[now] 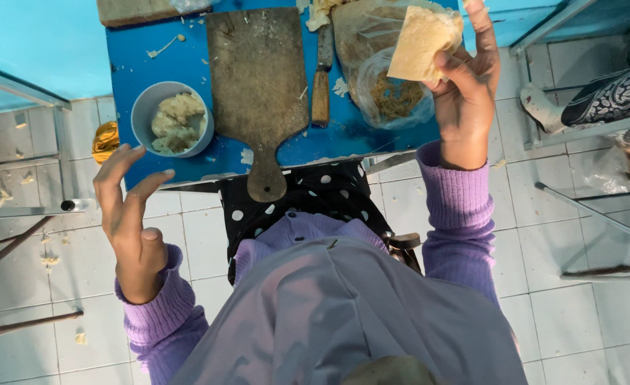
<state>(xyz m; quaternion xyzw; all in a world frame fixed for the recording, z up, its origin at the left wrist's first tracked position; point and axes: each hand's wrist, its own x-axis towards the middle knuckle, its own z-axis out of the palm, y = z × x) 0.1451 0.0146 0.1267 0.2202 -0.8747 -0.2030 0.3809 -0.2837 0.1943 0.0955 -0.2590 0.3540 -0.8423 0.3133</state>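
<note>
**Wrapper held up over the blue table**

While the left hand (131,214) hangs open at the lower left of the frame, fingers spread and holding nothing, the right hand (464,89) grips a pale square wrapper (420,43) at the upper right. Thumb and fingers pinch the wrapper's lower right edge, and it stands tilted above a clear bag (390,89) with brownish filling inside. A second, larger bag (361,28) lies behind it, though its contents are hard to make out through the plastic.

At upper centre a worn wooden board (258,78) lies on the blue table (133,64), its handle pointing down the frame and overhanging the near edge. Just right of the board lies a knife (321,85) with a wooden handle. Left of the board sits a pale bowl (172,117) of whitish lumpy mash, near the open hand but not touched by it. Scraps dot the tabletop. Both sleeves are lilac knit.
</note>
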